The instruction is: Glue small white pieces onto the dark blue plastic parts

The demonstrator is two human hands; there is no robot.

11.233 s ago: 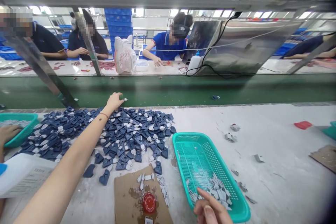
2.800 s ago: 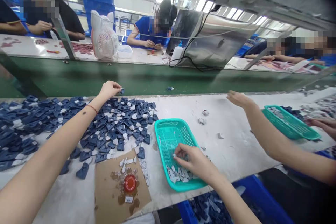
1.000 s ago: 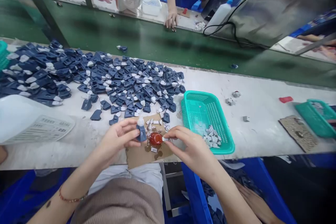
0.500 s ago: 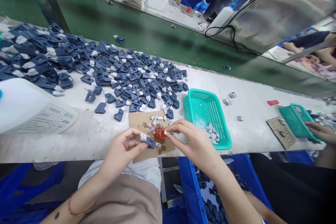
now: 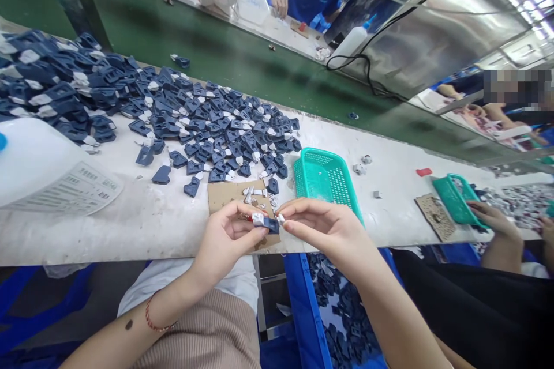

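Note:
Between the fingers and thumb of my left hand (image 5: 231, 233) is a dark blue plastic part (image 5: 271, 225) with a white end toward my palm. My right hand (image 5: 318, 225) pinches a small white piece (image 5: 281, 219) right at the blue part's other end; whether the two touch I cannot tell. Below and behind both hands lies a brown cardboard sheet (image 5: 216, 193) with several small white-grey pieces (image 5: 255, 192) on it. The red cap seen earlier is mostly hidden behind my left fingers.
A large pile of blue parts (image 5: 194, 121) spreads over the table's left and back. A green basket (image 5: 303, 181) stands right of the cardboard, a white bottle (image 5: 47, 167) at left. Below the edge is a blue bin (image 5: 298, 300). A co-worker's hand (image 5: 493, 216) touches another green basket (image 5: 448, 193).
My right hand has lifted the white piece from the red cap to the blue part's end. My left hand has moved right with the blue part. The view has shifted slightly.

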